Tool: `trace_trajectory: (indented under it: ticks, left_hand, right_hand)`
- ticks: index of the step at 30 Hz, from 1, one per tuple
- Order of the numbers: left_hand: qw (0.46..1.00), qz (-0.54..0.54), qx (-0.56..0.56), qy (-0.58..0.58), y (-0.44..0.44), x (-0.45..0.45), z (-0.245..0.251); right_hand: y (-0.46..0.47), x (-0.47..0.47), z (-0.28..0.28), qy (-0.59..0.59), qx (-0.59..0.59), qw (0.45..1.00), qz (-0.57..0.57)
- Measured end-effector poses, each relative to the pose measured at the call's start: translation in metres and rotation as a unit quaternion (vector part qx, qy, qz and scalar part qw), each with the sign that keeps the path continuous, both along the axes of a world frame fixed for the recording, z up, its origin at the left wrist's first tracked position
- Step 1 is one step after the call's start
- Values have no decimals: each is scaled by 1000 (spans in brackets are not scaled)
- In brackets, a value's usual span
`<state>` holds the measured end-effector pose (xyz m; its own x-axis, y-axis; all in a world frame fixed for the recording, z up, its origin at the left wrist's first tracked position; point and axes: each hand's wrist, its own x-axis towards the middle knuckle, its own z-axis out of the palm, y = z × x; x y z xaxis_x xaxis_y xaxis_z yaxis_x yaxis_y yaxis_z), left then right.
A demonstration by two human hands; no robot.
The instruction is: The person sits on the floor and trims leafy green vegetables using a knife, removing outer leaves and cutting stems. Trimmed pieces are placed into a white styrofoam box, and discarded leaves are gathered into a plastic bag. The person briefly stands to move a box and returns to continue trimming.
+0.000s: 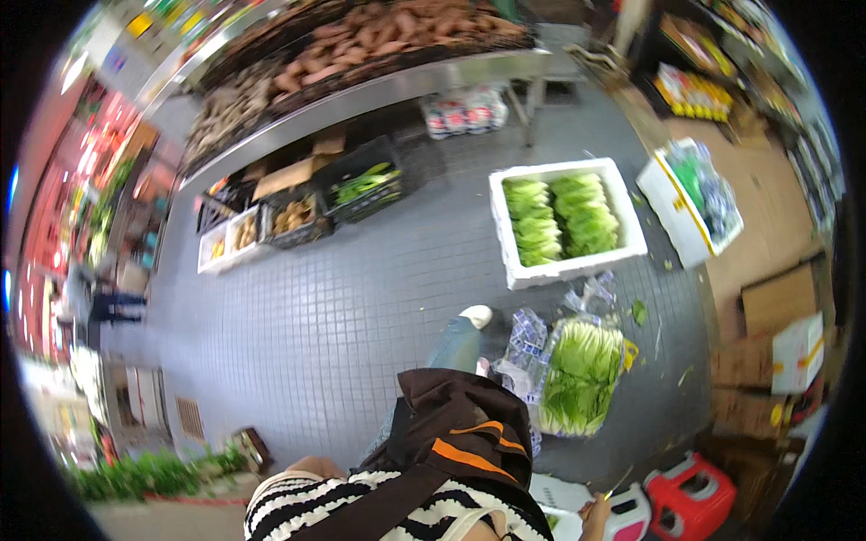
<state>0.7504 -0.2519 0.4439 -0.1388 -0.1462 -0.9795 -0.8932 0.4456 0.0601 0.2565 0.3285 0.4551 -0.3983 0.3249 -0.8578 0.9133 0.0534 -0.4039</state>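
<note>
At the bottom right edge, my right hand is closed around a small knife, its thin blade pointing up and away from me. Next to that hand stands a white and pink plastic stool. My left hand is out of view; only a bare part of the left arm shows beside my striped top. On the floor ahead to the right, leafy green lettuce lies packed on opened printed plastic wrap. Beyond it, a white foam box holds two rows of lettuce.
A red plastic stool stands at the lower right. Another foam box contains plastic bags. Crates of vegetables line the floor under a metal stand heaped with sweet potatoes. Far left is another person. Loose leaves litter the tiles.
</note>
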Motion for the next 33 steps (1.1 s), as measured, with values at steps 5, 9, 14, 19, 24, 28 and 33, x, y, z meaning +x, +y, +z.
trace_trajectory:
  ticks: [5, 9, 14, 19, 24, 28, 33]
  left_hand:
    - [962, 138, -101, 212, -17, -47, -24]
    - [844, 494, -120, 172, -51, -44, -1]
    - [854, 488, -91, 155, -101, 37, 15]
    - [606, 761, -172, 151, -116, 184, 20]
    - [485, 798, -346, -91, -25, 290, 17]
    - [587, 775, -194, -130, 11, 275, 6]
    - [445, 884, -132, 49, -47, 232, 24]
  right_hand:
    - [-73, 26, 21, -22, -4, 956, 294]
    - [-242, 27, 23, -15, -50, 898, 437]
    - [-479, 49, 46, 12, -83, 810, 580]
    - [-683, 91, 66, 46, -94, 743, 661]
    - [-804, 126, 94, 70, -85, 685, 720]
    - [-860, 152, 115, 80, -92, 661, 740]
    - [-932, 193, 115, 77, -44, 632, 770]
